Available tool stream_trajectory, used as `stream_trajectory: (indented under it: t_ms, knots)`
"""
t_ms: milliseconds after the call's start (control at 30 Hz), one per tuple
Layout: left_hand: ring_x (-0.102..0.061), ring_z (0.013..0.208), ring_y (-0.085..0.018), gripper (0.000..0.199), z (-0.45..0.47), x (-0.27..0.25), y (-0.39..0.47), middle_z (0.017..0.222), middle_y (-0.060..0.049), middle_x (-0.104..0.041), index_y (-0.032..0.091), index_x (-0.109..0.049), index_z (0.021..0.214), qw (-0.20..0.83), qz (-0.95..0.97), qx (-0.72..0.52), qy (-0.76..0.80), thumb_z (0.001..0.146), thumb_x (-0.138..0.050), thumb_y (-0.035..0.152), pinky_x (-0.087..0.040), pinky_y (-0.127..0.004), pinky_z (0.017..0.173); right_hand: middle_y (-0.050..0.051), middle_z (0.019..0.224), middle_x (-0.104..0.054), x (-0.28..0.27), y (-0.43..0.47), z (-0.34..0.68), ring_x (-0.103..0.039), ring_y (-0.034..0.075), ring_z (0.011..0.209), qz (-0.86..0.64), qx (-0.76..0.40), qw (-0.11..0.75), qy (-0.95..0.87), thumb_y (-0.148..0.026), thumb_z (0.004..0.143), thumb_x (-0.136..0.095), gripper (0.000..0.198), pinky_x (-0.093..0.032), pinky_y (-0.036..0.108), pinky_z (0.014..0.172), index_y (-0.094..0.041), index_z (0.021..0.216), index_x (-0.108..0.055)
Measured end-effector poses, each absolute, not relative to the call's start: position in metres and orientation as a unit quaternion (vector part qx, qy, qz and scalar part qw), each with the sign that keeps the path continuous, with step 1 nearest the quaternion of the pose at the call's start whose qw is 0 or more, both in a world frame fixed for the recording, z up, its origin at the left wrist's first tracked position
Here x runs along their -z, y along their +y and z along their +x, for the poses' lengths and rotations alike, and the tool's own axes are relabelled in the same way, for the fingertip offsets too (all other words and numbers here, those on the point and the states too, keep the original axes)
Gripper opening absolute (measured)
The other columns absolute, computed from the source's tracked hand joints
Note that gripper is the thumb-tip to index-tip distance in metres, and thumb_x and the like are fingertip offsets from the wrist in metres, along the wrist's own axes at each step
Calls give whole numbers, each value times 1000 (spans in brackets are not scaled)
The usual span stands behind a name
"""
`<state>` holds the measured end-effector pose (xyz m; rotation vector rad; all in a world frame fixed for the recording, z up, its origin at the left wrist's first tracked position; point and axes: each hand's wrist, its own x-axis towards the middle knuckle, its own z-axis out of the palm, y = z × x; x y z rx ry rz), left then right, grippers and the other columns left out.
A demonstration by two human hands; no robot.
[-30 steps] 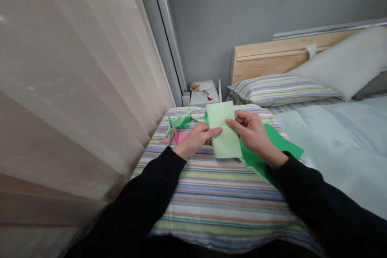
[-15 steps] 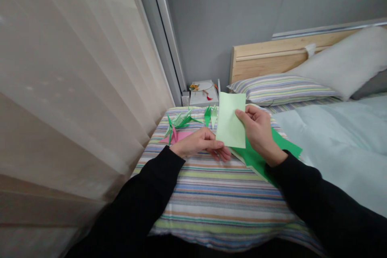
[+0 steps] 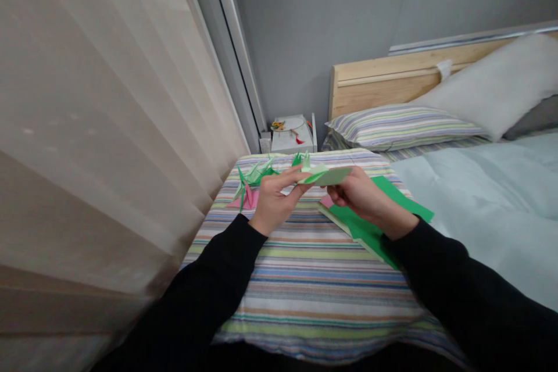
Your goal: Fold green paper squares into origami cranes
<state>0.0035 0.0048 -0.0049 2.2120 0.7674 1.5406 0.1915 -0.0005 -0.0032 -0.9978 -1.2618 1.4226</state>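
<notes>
We clamp the folded light-green paper (image 3: 335, 176) at both ends, between our left hand (image 3: 278, 196) and right hand (image 3: 360, 196).

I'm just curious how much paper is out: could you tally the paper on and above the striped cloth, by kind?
Pale green paper in the left hand: 1
Green-topped stack: 1
Small folded pieces behind, a dark one and a light one: 2
Folded cluster at left, too tangled to split: 1
Total: 5
</notes>
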Motion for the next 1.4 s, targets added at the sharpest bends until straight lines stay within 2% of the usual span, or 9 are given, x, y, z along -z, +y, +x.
stream_trajectory:
  t_ms: [67, 133, 267, 400, 533, 800, 1100, 1267, 1400]
  knots:
    - [-57, 55, -13, 29, 4, 4, 3, 56, 2, -61, 16, -73, 68, 243, 723, -557, 329, 88, -72, 37, -46, -27, 58, -5, 37, -40, 2, 0, 193, -30, 7, 35, -426, -554, 482, -528, -37, 76, -71, 33, -23, 25, 39, -20, 52, -56]
    - [-49, 50, -10, 34, 5, 3, 3, 54, 3, -57, 14, -70, 65, 330, 673, -555, 361, 83, -76, 43, -39, -24, 50, -6, 38, -35, 1, 1, 197, -27, 6, 37, -441, -500, 527, -526, -46, 82, -68, 45, -18, 24, 40, -20, 49, -52]
    - [-60, 59, -14, 36, 8, 2, 6, 69, -3, -71, 12, -75, 77, 466, 629, -504, 365, 73, -83, 47, -47, -25, 56, -3, 52, -46, -1, -1, 198, -42, 10, 47, -379, -421, 606, -558, -58, 88, -64, 46, -30, 25, 45, -20, 63, -57]
    - [-65, 65, -17, 42, 8, 3, 8, 75, -6, -75, 11, -77, 83, 525, 626, -454, 356, 72, -84, 50, -52, -28, 62, -4, 58, -50, -1, -4, 193, -44, 11, 51, -357, -378, 605, -603, -48, 83, -75, 37, -32, 26, 48, -21, 65, -55]
    - [-58, 56, -13, 47, 6, 4, 7, 66, -4, -69, 11, -72, 74, 518, 648, -435, 350, 75, -79, 57, -45, -24, 54, -4, 55, -47, 4, -2, 192, -40, 10, 50, -375, -362, 593, -613, -41, 81, -74, 36, -29, 27, 49, -21, 61, -53]
    - [-47, 47, -9, 52, 8, 5, 7, 58, 0, -61, 12, -65, 69, 477, 644, -476, 362, 80, -72, 62, -36, -21, 45, -2, 52, -54, 2, -5, 190, -48, 12, 48, -381, -373, 559, -635, -43, 80, -77, 35, -34, 26, 47, -19, 61, -60]
    - [-66, 70, -17, 39, 9, 3, 6, 83, -6, -74, 13, -68, 96, 477, 640, -501, 334, 80, -78, 47, -54, -26, 63, -2, 58, -59, 4, -4, 193, -51, 12, 49, -391, -347, 575, -630, -38, 84, -73, 23, -39, 27, 49, -20, 73, -64]
    - [-68, 78, -17, 52, 12, 2, 4, 97, -3, -71, 21, -55, 124, 500, 630, -506, 310, 78, -79, 26, -57, -27, 70, 1, 70, -64, 8, -1, 194, -58, 16, 64, -412, -287, 590, -632, -34, 83, -75, 18, -44, 27, 56, -21, 77, -64]
    - [-69, 84, -18, 56, 12, 3, 3, 104, -4, -69, 24, -51, 128, 520, 636, -495, 282, 79, -77, 20, -57, -28, 73, 1, 74, -66, 8, 0, 194, -59, 16, 66, -417, -291, 602, -616, -32, 81, -77, 17, -47, 28, 56, -21, 79, -65]
